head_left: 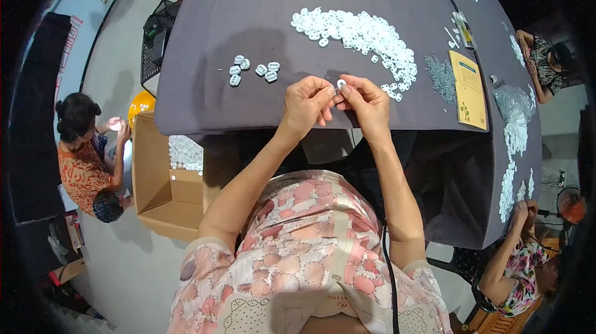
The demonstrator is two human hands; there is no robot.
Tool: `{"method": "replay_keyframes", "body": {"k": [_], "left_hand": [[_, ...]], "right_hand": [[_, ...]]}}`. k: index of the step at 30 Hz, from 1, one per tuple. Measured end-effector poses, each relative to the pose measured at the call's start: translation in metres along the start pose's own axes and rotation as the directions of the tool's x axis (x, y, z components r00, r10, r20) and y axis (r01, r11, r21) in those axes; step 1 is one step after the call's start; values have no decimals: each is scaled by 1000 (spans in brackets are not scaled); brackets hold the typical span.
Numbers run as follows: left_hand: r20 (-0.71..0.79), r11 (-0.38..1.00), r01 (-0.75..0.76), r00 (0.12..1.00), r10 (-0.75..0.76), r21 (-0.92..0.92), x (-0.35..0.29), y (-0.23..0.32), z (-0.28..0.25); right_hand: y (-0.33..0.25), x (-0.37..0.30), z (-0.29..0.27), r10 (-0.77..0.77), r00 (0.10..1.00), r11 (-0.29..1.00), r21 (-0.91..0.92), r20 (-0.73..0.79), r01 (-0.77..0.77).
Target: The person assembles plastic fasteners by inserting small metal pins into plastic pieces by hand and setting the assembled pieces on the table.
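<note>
Over the table's near edge my hands meet, fingertips almost touching. My right hand (366,105) pinches a small white plastic piece (341,84) with a dark hole in it. The fingers of my left hand (307,104) are pressed together against the same spot; whatever they hold is too small to make out. Beyond them spreads a long heap of similar white pieces (360,33). Left of my hands lie several white pieces with dark marks (271,67), in two loose groups. To the right is a pile of tiny grey bits (441,78).
A yellow booklet (469,89) lies beside the grey pile on the dark tablecloth (248,107). A clear plastic bag (514,103) and more white pieces are farther right. On the floor, a cardboard box (155,213) holds white pieces. Other people sit left and right.
</note>
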State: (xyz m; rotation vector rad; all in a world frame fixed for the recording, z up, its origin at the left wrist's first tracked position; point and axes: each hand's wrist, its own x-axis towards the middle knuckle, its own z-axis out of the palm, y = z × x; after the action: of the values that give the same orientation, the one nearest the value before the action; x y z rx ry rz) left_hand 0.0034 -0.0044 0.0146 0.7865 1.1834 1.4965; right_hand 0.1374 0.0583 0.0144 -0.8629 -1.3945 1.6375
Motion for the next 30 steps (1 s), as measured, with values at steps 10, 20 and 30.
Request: {"method": "replay_keyframes", "body": {"k": [10,20,30], "left_hand": [[34,998,-1,999,-1,61,-1,0,-2],[62,1000,-3,998,3,-8,3,-5,-5],[43,995,19,999,-15,-96,3,-5,-5]], "right_hand": [[0,-1,0,-3,1000,999,-37,-7,3],[3,-1,1,-13,1000,998,-67,6,14],[3,-2,3,-34,999,995,-97,18,36]]}}
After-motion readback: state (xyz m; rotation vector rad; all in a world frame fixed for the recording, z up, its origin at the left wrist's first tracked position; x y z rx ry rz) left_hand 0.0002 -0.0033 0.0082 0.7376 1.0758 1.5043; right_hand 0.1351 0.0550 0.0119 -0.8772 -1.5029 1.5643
